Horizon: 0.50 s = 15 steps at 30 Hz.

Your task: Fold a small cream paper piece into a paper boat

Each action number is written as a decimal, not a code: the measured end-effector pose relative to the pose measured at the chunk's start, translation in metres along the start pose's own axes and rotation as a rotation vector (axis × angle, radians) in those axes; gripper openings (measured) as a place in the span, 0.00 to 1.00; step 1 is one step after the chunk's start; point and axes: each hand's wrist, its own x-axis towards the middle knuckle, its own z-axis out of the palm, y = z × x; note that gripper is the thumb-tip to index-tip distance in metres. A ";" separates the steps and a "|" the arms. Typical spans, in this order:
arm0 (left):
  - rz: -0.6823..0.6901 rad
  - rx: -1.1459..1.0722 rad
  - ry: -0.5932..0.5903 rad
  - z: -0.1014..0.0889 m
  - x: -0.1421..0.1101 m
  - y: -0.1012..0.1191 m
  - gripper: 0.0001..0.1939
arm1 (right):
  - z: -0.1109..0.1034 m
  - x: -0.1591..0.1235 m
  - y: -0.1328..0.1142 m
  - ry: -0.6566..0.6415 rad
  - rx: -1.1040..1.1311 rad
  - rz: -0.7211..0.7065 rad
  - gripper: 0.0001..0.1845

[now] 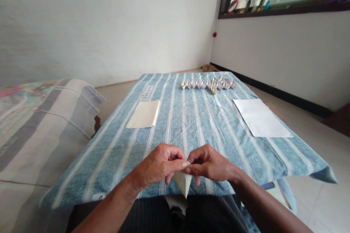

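Cream sheets (143, 115) lying at 11 o'clock on the cloth-covered bench (115, 145), left hand (165, 164) closing fingertips on the folded paper (183, 182) pointing toward 6 o'clock, right hand (210, 164) pinching its top too, folded pieces (202, 85) clustering near 12, white paper (261, 117) lying at 2.

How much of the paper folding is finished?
The folded paper shapes, maybe boats, near the far edge look done. The left hand and right hand pinch a pointed folded paper, apparently unfinished. The cream paper and white paper lying flat may be left; I can't tell how many sheets.
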 end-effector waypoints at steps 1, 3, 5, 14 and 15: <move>-0.003 0.003 -0.006 0.000 0.000 0.000 0.14 | -0.001 0.000 0.000 -0.008 0.008 -0.001 0.22; -0.007 0.008 -0.020 -0.001 0.001 0.000 0.15 | -0.002 0.001 0.001 -0.022 0.016 0.000 0.21; -0.008 0.011 -0.033 0.000 0.002 -0.001 0.15 | -0.004 0.002 0.003 -0.040 0.020 0.016 0.21; -0.068 -0.081 -0.061 0.000 0.005 -0.005 0.14 | -0.008 0.004 0.004 -0.089 0.053 0.059 0.21; -0.073 -0.084 -0.067 0.000 0.005 -0.006 0.14 | -0.008 0.004 0.004 -0.089 0.057 0.064 0.21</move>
